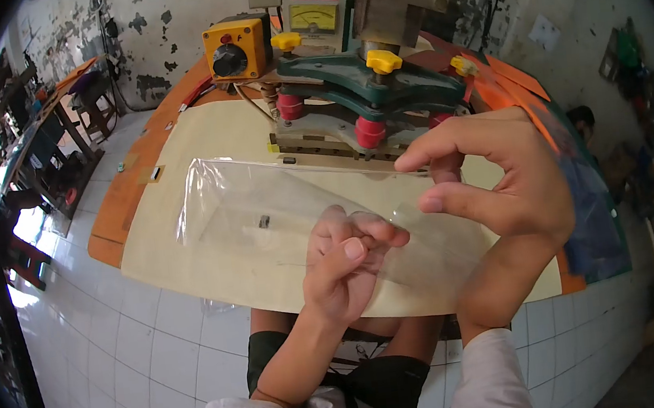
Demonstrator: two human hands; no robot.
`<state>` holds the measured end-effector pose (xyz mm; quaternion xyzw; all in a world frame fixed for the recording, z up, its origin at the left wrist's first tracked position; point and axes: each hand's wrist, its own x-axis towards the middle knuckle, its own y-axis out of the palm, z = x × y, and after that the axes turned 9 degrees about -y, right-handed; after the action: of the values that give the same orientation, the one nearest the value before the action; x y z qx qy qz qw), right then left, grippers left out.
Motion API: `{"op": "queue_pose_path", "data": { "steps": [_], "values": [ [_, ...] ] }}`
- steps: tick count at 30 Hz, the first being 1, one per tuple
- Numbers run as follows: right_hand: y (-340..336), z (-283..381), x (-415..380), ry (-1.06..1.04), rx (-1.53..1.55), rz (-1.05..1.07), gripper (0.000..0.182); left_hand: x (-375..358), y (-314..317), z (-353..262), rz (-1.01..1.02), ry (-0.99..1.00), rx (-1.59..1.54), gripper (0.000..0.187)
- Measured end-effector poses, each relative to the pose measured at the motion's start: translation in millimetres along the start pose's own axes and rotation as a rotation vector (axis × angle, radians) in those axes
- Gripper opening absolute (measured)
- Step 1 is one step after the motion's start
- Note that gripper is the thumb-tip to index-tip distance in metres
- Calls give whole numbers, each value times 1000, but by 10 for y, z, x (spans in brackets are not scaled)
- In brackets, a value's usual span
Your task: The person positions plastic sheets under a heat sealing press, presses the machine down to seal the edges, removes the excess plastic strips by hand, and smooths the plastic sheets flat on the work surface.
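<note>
Two hands are working one clear plastic bag (264,210) above the pale board (190,266) that covers the orange table (117,218). Your left hand (345,266) is curling its fingers closed on the bag's near edge, thumb pressing against the bent fingers, so the film is being pinched and kept from sliding. Your right hand (504,185) is hovering at the bag's right end with thumb and forefinger spread in a wide C; those fingers are standing open, and whether the lower fingertip is touching the film cannot be told through the glare. Holding it this way is keeping the bag lifted and stretched flat, its far side slanting down toward the press (367,96), probably so the edges are staying aligned and visible. A small dark item (263,222) is showing through the film; whether it is lying inside the bag or on the board beneath cannot be told. The green press with its yellow knobs (382,60) is standing just behind the bag, and the yellow control box (235,49) is sitting at its left. Your knees are tucking under the table edge over white tiled floor (119,345).
</note>
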<state>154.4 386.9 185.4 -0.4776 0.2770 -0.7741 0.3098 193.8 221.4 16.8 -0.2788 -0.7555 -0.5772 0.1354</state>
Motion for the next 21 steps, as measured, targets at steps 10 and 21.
{"op": "queue_pose_path", "data": {
  "steps": [10, 21],
  "values": [
    [-2, 24, -85, -11, -156, -36, 36, -33, 200, 0, -230, -9, 12, 19],
    [-1, 122, -93, 39, -233, 23, 40, -73, 471, -83, -354, -96, -63, 59]
  ]
}}
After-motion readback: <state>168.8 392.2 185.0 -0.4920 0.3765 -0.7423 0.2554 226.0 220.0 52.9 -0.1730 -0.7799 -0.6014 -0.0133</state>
